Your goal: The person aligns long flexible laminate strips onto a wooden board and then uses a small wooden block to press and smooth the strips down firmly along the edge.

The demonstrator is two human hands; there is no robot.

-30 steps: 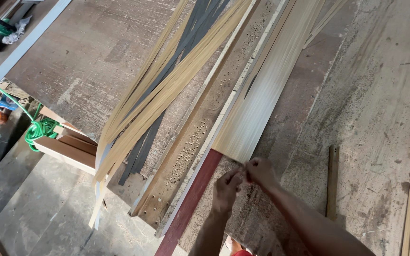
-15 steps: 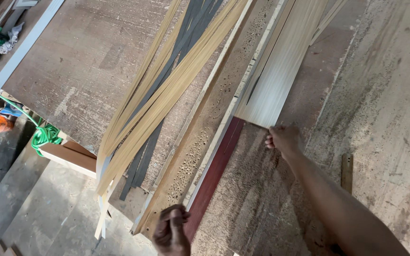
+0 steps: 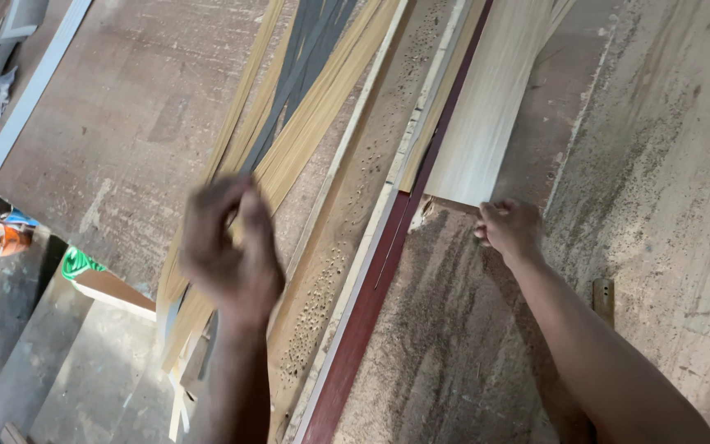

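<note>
Your right hand sits at the near end of the pale veneer sheet, fingers curled and pinching its bottom edge right where it meets the dusty workbench. The sheet runs away from you toward the top of the view, lying flat, with its left edge just beside a dark red strip that cuts diagonally across the bench.

Your left hand is up in the air over the bundle of thin yellowish strips, and it's blurred, so I can't tell if the fingers are closed on anything; they look loosely curled. A few grey strips are mixed into that bundle, and the whole lot overhangs the bench's near edge.

Between the bundle and the red strip there's a long board full of small holes. To the right of your forearm the bench is bare and scuffed, with only a small wooden block near it.

Down on the floor at left: something orange and a coil of green cord next to a wooden box. No labels I can make out.
</note>
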